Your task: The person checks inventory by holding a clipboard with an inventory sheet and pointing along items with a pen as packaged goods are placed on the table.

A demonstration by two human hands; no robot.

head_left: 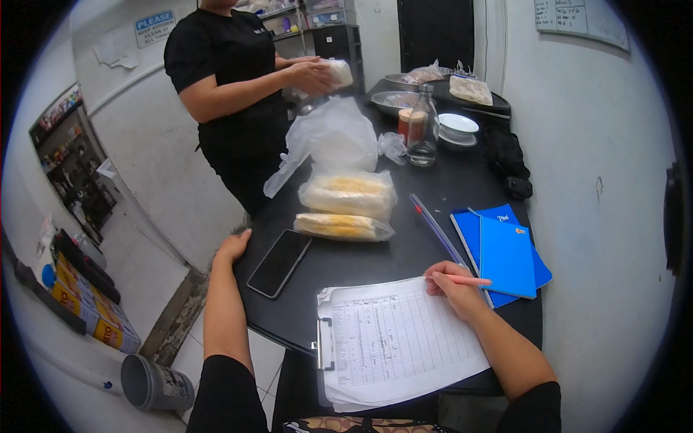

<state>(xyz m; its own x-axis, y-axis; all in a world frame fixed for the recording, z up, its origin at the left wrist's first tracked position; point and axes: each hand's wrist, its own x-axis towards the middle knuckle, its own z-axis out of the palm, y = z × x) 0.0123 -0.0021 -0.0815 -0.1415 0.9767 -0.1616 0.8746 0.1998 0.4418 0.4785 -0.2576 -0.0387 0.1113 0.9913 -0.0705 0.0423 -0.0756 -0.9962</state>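
My right hand (pixel 455 290) is closed round a pink pen (pixel 469 280) at the upper right of a printed table sheet (pixel 404 343). The sheet lies on a clipboard (pixel 323 361), its metal clip on the left side; some cells carry handwriting. My left hand (pixel 232 247) rests at the table's left edge, holding no object, thumb apart from the partly hidden fingers. Close to it lies a dark-screened phone (pixel 279 263). Beyond the phone are two clear-wrapped packs with yellow and white contents, a nearer pack (pixel 343 226) and a farther pack (pixel 346 193).
Blue notebooks (pixel 507 256) and a long clear plastic strip (pixel 439 231) lie right. Behind stand a white plastic bag (pixel 332 137), a glass bottle (pixel 423 130), and white bowls (pixel 458 126). Across the table, a person in black (pixel 231 86) holds a white pack (pixel 338 72).
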